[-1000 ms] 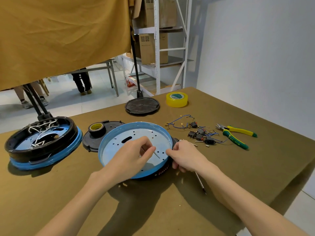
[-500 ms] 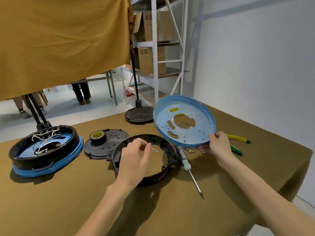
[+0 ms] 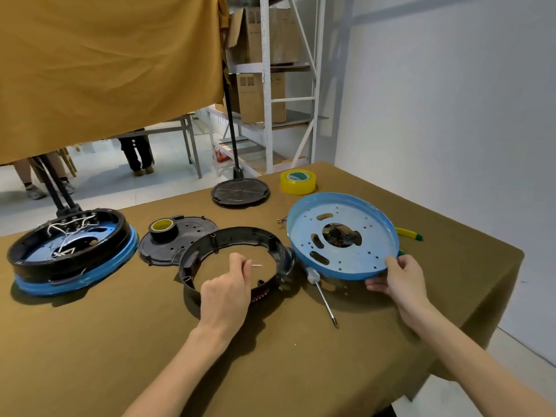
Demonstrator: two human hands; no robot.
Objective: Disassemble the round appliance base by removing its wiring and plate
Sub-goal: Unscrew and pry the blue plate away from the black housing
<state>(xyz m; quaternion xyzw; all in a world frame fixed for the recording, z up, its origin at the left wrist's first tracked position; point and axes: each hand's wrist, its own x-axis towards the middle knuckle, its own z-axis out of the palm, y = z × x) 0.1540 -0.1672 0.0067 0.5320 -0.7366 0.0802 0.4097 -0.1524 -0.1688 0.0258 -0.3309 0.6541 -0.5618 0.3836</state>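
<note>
The right hand [image 3: 401, 276] grips the blue plate [image 3: 341, 236] by its near rim (tilted, off the table) at 3 o'clock from the black ring [image 3: 233, 260]. Over the ring, the left hand [image 3: 227, 293] pinches a small pin [image 3: 256, 265].

Two tape rolls [image 3: 298, 182] [image 3: 162, 229], one screwdriver [image 3: 322, 291], two hands [image 3: 227, 291] [image 3: 400, 278].

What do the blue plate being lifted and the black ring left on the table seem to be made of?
The blue plate, gripped at its near rim by the right hand, looks like thin sheet metal with a pale blue coating: punched holes, slots and a turned-up rim suggest stamping. The black ring looks like moulded plastic, slightly glossy, with small clips and ribs on its wall. Neither can be confirmed by sight alone.
</note>
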